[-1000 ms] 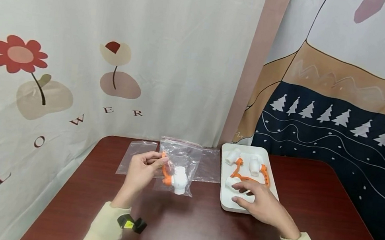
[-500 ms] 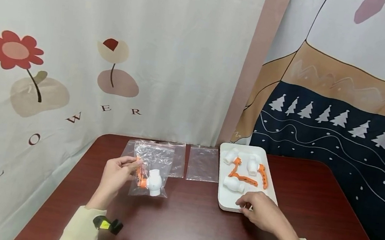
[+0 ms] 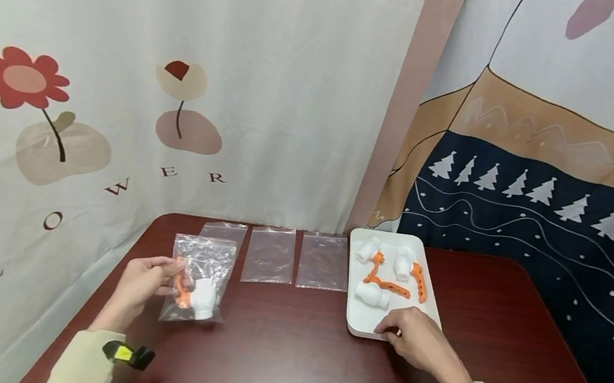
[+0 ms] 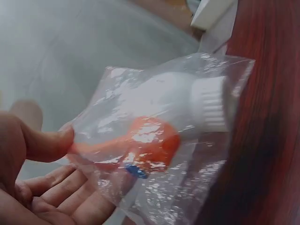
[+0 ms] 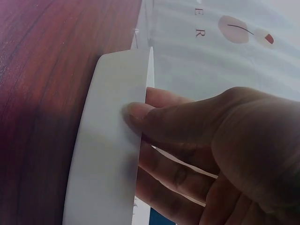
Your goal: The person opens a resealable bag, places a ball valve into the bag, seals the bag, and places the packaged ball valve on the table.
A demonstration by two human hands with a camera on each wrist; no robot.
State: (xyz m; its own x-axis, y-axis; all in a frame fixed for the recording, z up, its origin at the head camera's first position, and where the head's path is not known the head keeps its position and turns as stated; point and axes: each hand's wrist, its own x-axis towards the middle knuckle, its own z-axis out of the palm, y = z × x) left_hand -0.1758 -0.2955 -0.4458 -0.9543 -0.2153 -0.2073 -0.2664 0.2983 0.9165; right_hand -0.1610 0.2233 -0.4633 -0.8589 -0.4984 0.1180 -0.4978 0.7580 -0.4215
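Bag point(image 3: 213, 255) and tray point(image 3: 361, 321) in pinched hands point(image 3: 139, 286) point(image 3: 418, 340)

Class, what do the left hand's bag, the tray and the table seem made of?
Bag: clear, glossy plastic film; it creases and glints.
Tray: smooth, probably hard plastic; its thin white wall looks moulded.
Table: shiny, wood or wood-look laminate; reddish-brown grain shows.

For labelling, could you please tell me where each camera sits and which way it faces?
Head: headworn, facing forward and down at the table; left hand and right hand show.
Left wrist: worn there, facing the clear bag; left hand shows.
Right wrist: worn there, facing the white tray; right hand shows.
Head and right wrist share the tray.
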